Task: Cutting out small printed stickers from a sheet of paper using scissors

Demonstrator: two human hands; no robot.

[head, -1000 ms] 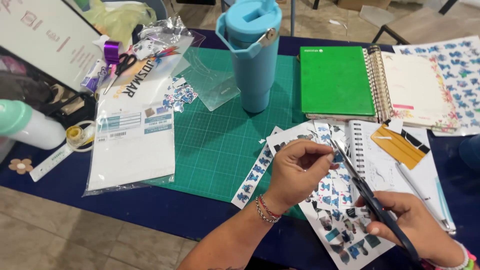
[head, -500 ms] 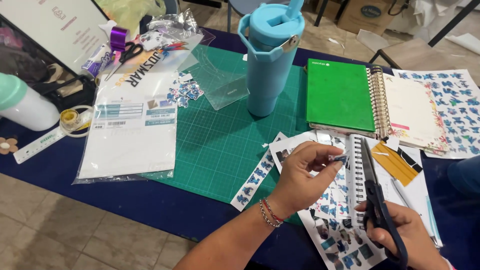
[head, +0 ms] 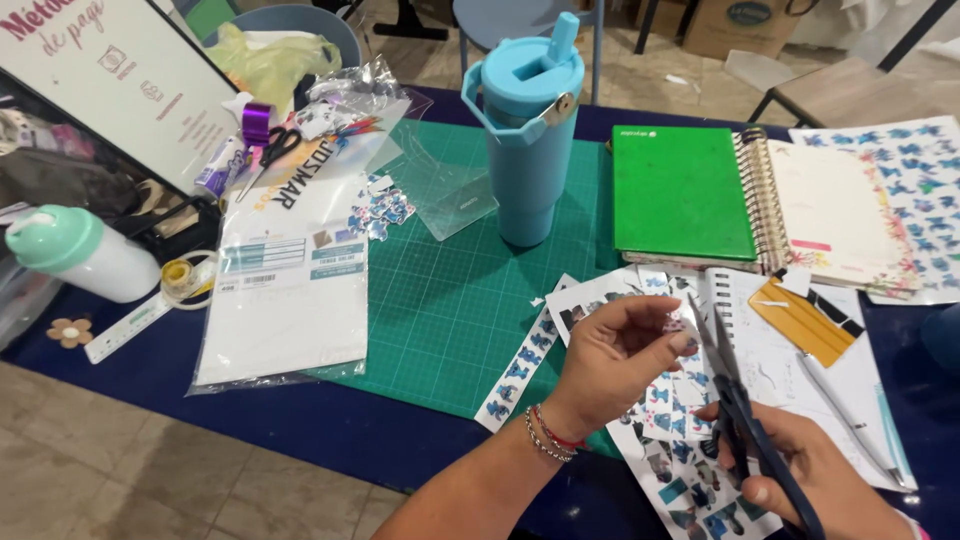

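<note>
Sticker (head: 672, 325): a tiny cutout, pinched between thumb and fingertips of the left hand (head: 610, 360), at about 5 o'clock from the blue tumbler (head: 527, 130); too small to make out its print. The scissors (head: 745, 420) sit in the right hand (head: 815, 480), blades parted a little with the tips just beside the sticker at its 3 o'clock; that hand's grip is closed through the handles, which run off the bottom edge, so the fingers are partly cut off. The sticker sheet (head: 690, 480) lies under both hands, largely hidden. A green mat (head: 450, 300) at 9 o'clock of the left hand has bare room. The green notebook (head: 680, 190) lies at 12 o'clock, near the desk (head: 300, 420) far edge.
</note>
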